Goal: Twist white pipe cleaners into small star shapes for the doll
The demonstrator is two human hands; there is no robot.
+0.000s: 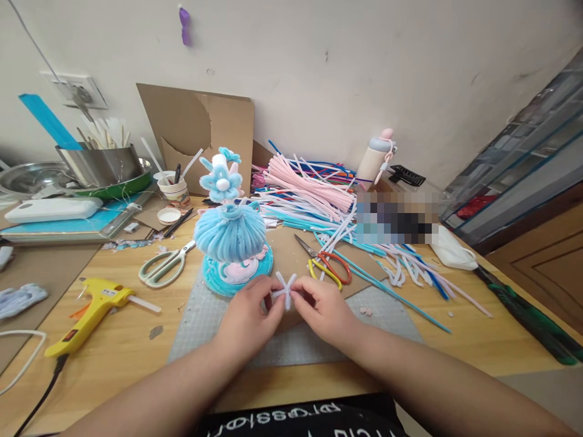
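Observation:
Between my fingertips is a small star of white pipe cleaner (286,286), its short arms spreading out. My left hand (252,306) pinches it from the left side, and my right hand (322,303) pinches it from the right. Just behind my left hand stands a blue pipe-cleaner figure (230,233) with a pleated skirt and flowers, on a round turquoise, pink and white base (214,278). Scissors with red and yellow handles (328,267) lie beyond my right hand. Under both hands are a grey cutting mat (204,328) and a piece of cardboard.
A yellow glue gun (88,309) and white-handled scissors (166,267) lie on the left. Bundles of pipe cleaners (310,182) cover the back, near a bottle (374,161). A metal pot (102,164) holds sticks. Green-black pliers-like handles (528,315) rest at the right edge.

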